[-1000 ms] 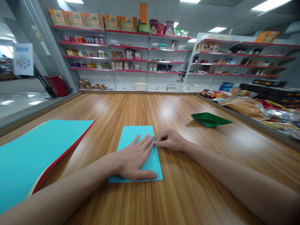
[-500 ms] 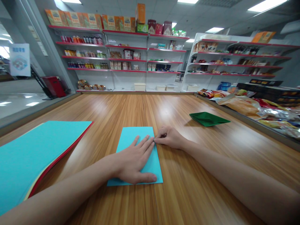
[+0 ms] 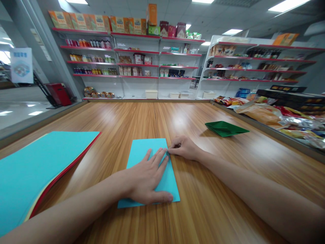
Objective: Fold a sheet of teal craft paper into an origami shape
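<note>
A folded cyan paper sheet lies on the wooden table in front of me. My left hand rests flat on it, fingers spread, pressing it down. My right hand sits at the sheet's right edge with fingers curled, its fingertips pinching or pressing that edge near the top right corner. The two hands almost touch at the fingertips.
A stack of coloured paper sheets, cyan on top, lies at the left. A folded green paper piece sits to the right, farther off. Snack packets fill a bin along the right edge. Store shelves stand behind.
The cyan sheet has turned slightly under my hands, its near right corner shifting right. My left hand slid a little toward me; my right hand stayed at the edge.
</note>
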Action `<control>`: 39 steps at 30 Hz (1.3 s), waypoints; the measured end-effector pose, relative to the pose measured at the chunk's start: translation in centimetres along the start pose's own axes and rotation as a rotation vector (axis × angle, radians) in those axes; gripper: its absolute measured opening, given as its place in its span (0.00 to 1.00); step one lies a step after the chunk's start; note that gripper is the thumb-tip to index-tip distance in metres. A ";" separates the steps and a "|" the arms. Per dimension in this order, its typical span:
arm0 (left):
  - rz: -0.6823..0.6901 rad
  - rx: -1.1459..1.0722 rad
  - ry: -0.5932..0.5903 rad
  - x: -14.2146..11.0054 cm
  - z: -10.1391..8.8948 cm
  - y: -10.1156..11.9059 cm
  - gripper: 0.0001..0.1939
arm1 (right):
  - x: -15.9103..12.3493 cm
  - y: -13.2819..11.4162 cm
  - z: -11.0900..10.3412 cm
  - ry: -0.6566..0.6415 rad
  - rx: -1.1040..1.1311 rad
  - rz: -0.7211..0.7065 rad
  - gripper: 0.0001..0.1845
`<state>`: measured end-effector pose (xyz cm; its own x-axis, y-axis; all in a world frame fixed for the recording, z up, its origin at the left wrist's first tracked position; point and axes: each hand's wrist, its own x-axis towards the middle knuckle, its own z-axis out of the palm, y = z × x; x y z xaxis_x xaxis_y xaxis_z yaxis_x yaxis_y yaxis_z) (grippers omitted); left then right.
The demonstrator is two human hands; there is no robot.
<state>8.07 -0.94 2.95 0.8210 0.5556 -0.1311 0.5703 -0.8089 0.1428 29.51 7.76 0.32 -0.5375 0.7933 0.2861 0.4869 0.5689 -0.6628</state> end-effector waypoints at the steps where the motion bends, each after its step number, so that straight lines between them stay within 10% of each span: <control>1: 0.000 0.000 -0.001 0.0 0.0 0.0 0.53 | 0.0 0.0 0.0 0.001 -0.004 -0.001 0.11; 39: 0.007 -0.106 -0.023 -0.6 -0.1 2.9 0.53 | 1.4 0.8 -0.3 0.046 -0.055 0.091 0.10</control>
<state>9.22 -3.66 3.52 0.8251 0.5442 -0.1521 0.5648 -0.7875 0.2465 29.38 9.45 0.41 -0.4579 0.8504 0.2593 0.5695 0.5045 -0.6490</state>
